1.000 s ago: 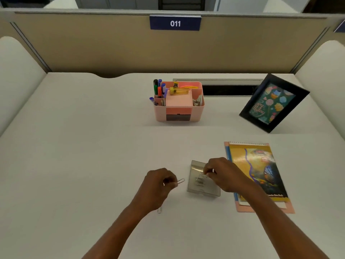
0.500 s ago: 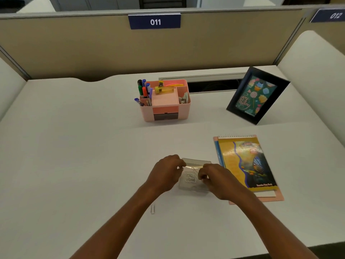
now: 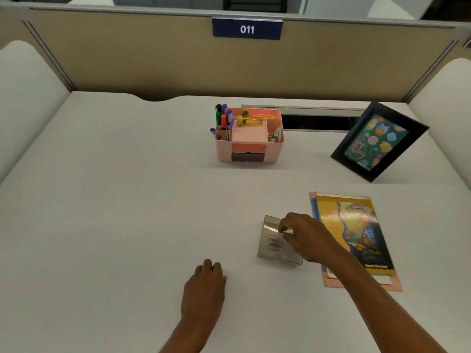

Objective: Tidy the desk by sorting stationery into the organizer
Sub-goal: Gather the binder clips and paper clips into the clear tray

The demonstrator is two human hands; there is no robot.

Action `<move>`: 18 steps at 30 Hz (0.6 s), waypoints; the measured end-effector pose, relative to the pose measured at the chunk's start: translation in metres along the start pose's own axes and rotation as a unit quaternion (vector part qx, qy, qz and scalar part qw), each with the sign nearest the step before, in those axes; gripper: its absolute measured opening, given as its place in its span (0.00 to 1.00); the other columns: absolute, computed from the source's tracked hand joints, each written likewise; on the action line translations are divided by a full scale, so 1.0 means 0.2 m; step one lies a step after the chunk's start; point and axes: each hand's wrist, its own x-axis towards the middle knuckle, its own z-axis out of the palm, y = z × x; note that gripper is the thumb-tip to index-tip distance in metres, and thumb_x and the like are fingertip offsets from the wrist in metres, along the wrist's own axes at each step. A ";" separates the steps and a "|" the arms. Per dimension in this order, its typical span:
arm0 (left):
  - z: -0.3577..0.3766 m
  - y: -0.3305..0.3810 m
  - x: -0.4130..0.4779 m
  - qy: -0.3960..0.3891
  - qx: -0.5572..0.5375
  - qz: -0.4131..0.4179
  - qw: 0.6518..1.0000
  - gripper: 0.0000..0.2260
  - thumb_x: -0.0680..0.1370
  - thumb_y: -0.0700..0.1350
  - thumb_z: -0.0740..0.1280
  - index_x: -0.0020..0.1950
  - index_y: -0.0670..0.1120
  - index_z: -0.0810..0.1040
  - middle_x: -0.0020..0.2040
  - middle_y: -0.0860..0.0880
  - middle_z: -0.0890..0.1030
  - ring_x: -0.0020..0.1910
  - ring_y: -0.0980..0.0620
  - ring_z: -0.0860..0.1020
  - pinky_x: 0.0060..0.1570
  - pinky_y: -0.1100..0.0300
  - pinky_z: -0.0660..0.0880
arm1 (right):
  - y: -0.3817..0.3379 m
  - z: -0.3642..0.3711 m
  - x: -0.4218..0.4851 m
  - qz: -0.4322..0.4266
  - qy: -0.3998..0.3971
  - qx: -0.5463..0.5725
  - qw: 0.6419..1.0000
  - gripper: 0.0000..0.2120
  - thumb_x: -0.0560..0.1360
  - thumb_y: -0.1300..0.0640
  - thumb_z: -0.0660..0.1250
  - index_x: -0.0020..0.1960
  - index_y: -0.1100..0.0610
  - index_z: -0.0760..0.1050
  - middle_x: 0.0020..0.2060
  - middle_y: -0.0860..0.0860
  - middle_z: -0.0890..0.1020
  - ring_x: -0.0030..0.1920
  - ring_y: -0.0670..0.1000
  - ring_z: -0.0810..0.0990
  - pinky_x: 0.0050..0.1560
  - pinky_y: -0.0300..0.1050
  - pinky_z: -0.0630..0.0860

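White desk (image 3: 114, 200), beige partition (image 3: 127, 59) behind: right hand (image 3: 304, 236) fingers (image 3: 285, 222) pinch the clear box (image 3: 267, 252); left hand (image 3: 204, 289) fingers (image 3: 207, 266) curled, contents unclear.

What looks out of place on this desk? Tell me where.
Little does. A yellow tool lies flat atop the pink organizer instead of standing in a compartment, and one blue pen leans out over its front-left corner. Nothing looks spilled or damaged.

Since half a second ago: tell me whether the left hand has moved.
Yes. The left hand has come off the clear box and drawn back to its near left.
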 end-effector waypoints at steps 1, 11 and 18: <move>0.04 -0.01 0.01 0.016 0.005 0.012 1.000 0.14 0.60 0.46 0.81 0.35 0.49 0.77 0.34 0.52 0.75 0.28 0.55 0.75 0.22 0.64 0.62 | 0.00 -0.01 0.00 -0.002 0.009 0.005 1.000 0.06 0.77 0.55 0.64 0.51 0.51 0.79 0.48 0.44 0.79 0.49 0.46 0.77 0.43 0.41 0.71; -0.05 0.04 0.10 0.074 -0.006 0.074 0.995 0.13 0.63 0.43 0.77 0.31 0.49 0.72 0.30 0.53 0.73 0.25 0.55 0.72 0.25 0.64 0.59 | 0.09 -0.01 -0.09 -0.001 0.078 0.081 0.994 0.04 0.76 0.55 0.66 0.44 0.47 0.77 0.40 0.41 0.79 0.38 0.43 0.75 0.38 0.40 0.72; -0.19 0.36 0.31 0.163 -0.122 0.254 0.946 0.02 0.75 0.43 0.68 0.42 0.47 0.79 0.38 0.51 0.78 0.36 0.51 0.74 0.37 0.60 0.71 | 0.18 0.01 -0.21 0.030 0.140 0.136 0.980 0.02 0.76 0.56 0.68 0.45 0.49 0.78 0.39 0.39 0.78 0.36 0.45 0.77 0.39 0.47 0.77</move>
